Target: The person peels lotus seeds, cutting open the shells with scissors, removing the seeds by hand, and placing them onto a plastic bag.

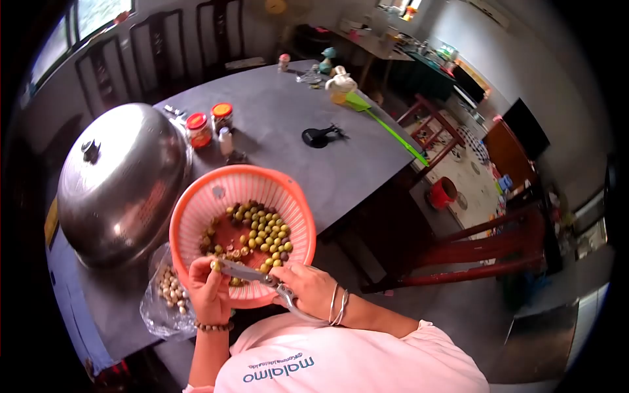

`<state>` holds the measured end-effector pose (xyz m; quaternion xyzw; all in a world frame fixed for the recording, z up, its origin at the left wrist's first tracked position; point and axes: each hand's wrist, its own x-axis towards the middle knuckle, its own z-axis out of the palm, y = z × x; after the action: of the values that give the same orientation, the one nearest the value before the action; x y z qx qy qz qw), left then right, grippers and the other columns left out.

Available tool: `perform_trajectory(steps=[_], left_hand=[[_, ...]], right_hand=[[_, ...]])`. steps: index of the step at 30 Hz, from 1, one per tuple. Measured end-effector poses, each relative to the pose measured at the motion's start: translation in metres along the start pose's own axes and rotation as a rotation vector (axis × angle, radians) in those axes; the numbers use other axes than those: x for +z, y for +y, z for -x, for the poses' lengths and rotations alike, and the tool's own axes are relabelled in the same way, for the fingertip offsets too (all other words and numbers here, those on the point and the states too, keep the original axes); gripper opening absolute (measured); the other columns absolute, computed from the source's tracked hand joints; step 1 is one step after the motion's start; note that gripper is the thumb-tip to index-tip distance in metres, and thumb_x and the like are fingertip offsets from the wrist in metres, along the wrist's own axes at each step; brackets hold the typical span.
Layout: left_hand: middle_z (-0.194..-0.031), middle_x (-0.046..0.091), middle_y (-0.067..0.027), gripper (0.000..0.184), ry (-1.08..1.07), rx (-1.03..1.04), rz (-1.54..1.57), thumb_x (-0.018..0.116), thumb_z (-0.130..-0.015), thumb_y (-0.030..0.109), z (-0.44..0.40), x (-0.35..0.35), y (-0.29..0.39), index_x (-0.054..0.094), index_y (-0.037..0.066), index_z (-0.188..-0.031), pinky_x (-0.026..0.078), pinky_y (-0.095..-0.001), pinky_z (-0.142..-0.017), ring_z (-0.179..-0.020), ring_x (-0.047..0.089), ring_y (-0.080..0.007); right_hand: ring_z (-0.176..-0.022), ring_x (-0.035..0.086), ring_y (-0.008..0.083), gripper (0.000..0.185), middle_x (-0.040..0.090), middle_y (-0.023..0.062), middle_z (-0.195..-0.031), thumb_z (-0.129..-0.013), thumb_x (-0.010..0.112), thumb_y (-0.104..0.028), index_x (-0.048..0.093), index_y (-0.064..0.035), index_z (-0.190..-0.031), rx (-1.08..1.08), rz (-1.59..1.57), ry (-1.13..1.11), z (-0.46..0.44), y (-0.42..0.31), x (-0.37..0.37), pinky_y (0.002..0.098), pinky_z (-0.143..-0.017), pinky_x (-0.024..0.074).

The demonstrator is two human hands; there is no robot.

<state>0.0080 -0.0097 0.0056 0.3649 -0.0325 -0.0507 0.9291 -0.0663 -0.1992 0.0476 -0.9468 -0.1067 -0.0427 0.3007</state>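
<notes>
My right hand [309,288] is closed around the grey handles of a pair of scissors [246,270], whose blades point left over the front rim of the colander. At the blade tips, my left hand [208,288] pinches a small yellow-green seed [216,265]. Beneath both hands, the pink-orange plastic colander [303,216] tilts toward me. Inside it lie many green seeds [265,232], which look like lotus seeds, some of them dark brown, with cut shell pieces [232,252] among them. Beside my left hand, a clear plastic bag [157,318] contains pale peeled seeds [171,288].
A large domed metal lid [124,183] stands left on the grey table [282,124]. Two red-lidded jars [198,130] and a small white bottle [226,141] sit behind the colander. Farther off lie a black object [319,136] and a green fly swatter [393,134]. A red wooden chair [472,255] is at right.
</notes>
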Motion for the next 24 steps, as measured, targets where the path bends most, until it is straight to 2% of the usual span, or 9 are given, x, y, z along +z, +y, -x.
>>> perform_trajectory(steps=[4, 7, 11, 13, 15, 18, 19, 23, 24], left_hand=[[-0.097, 0.061, -0.0062, 0.014, -0.044, -0.031, 0.037, 0.057, -0.086, -0.002, 0.001, -0.005, -0.001, 0.055, 0.004, -0.099, 0.050, -0.0245, -0.074, -0.086, 0.060, -0.0138], [-0.097, 0.061, -0.0065, 0.013, -0.068, -0.059, 0.020, 0.056, -0.087, -0.001, 0.001, -0.006, 0.000, 0.055, 0.003, -0.099, 0.050, -0.0244, -0.074, -0.086, 0.060, -0.0139], [-0.096, 0.061, -0.0068, 0.013, -0.048, -0.075, 0.022, 0.056, -0.087, -0.002, 0.001, -0.008, 0.000, 0.055, 0.002, -0.099, 0.050, -0.0244, -0.073, -0.084, 0.061, -0.0141], [-0.096, 0.061, -0.0069, 0.013, -0.062, -0.092, 0.034, 0.056, -0.087, -0.002, 0.000, -0.010, 0.001, 0.055, 0.002, -0.099, 0.050, -0.0245, -0.073, -0.084, 0.061, -0.0141], [-0.096, 0.061, -0.0071, 0.012, -0.055, -0.105, 0.059, 0.056, -0.087, -0.002, 0.000, -0.008, 0.002, 0.055, 0.002, -0.098, 0.050, -0.0248, -0.073, -0.083, 0.060, -0.0140], [-0.095, 0.061, -0.0064, 0.012, -0.071, -0.100, 0.018, 0.055, -0.088, 0.001, 0.000, -0.003, 0.003, 0.056, 0.001, -0.100, 0.050, -0.0235, -0.076, -0.085, 0.060, -0.0129], [-0.095, 0.061, -0.0065, 0.012, -0.065, -0.096, 0.006, 0.055, -0.088, 0.001, 0.001, -0.001, 0.005, 0.056, 0.001, -0.100, 0.049, -0.0240, -0.077, -0.086, 0.060, -0.0132], [-0.099, 0.062, -0.0077, 0.017, -0.107, -0.145, 0.113, 0.056, -0.089, 0.004, -0.001, -0.007, 0.002, 0.057, 0.001, -0.105, 0.049, -0.0255, -0.078, -0.087, 0.060, -0.0146], [-0.099, 0.061, -0.0078, 0.016, -0.083, -0.162, 0.140, 0.056, -0.088, 0.003, -0.002, -0.006, 0.002, 0.058, 0.001, -0.104, 0.050, -0.0264, -0.077, -0.087, 0.059, -0.0147]], right_hand=[[-0.079, 0.060, 0.0359, 0.046, 0.054, 0.0201, -0.084, -0.080, 0.064, -0.025, 0.048, -0.0047, -0.119, -0.010, -0.040, -0.040, 0.001, 0.003, -0.003, 0.0410, -0.072, 0.0485], [-0.078, 0.060, 0.0367, 0.043, 0.055, 0.0221, -0.085, -0.082, 0.061, -0.024, 0.049, -0.0044, -0.118, -0.031, -0.051, -0.015, 0.004, 0.009, 0.004, 0.0417, -0.072, 0.0485], [-0.078, 0.061, 0.0353, 0.042, 0.058, 0.0190, -0.088, -0.079, 0.067, -0.027, 0.051, -0.0049, -0.112, 0.035, -0.046, -0.060, 0.004, 0.001, -0.002, 0.0399, -0.069, 0.0504], [-0.078, 0.061, 0.0385, 0.039, 0.056, 0.0227, -0.086, -0.084, 0.059, -0.023, 0.049, -0.0040, -0.116, 0.062, -0.111, -0.101, 0.004, -0.002, -0.005, 0.0434, -0.069, 0.0497], [-0.079, 0.061, 0.0385, 0.038, 0.057, 0.0213, -0.089, -0.084, 0.058, -0.024, 0.049, -0.0031, -0.115, 0.079, -0.107, -0.138, 0.004, -0.005, -0.009, 0.0433, -0.069, 0.0501], [-0.082, 0.060, 0.0371, 0.035, 0.059, 0.0186, -0.095, -0.083, 0.060, -0.023, 0.050, -0.0022, -0.110, 0.003, -0.169, -0.090, 0.005, -0.004, -0.009, 0.0434, -0.070, 0.0502], [-0.082, 0.062, 0.0383, 0.049, 0.061, 0.0226, -0.094, -0.078, 0.068, -0.023, 0.051, -0.0008, -0.118, -0.013, -0.167, -0.077, 0.005, -0.001, -0.006, 0.0402, -0.070, 0.0523], [-0.082, 0.063, 0.0370, 0.049, 0.061, 0.0227, -0.093, -0.073, 0.072, -0.014, 0.052, 0.0006, -0.115, 0.037, -0.222, -0.114, 0.000, -0.011, -0.016, 0.0380, -0.070, 0.0509], [-0.080, 0.062, 0.0372, 0.048, 0.061, 0.0208, -0.091, -0.074, 0.072, -0.017, 0.052, -0.0014, -0.114, 0.003, -0.215, -0.058, 0.000, -0.006, -0.010, 0.0400, -0.067, 0.0507]])
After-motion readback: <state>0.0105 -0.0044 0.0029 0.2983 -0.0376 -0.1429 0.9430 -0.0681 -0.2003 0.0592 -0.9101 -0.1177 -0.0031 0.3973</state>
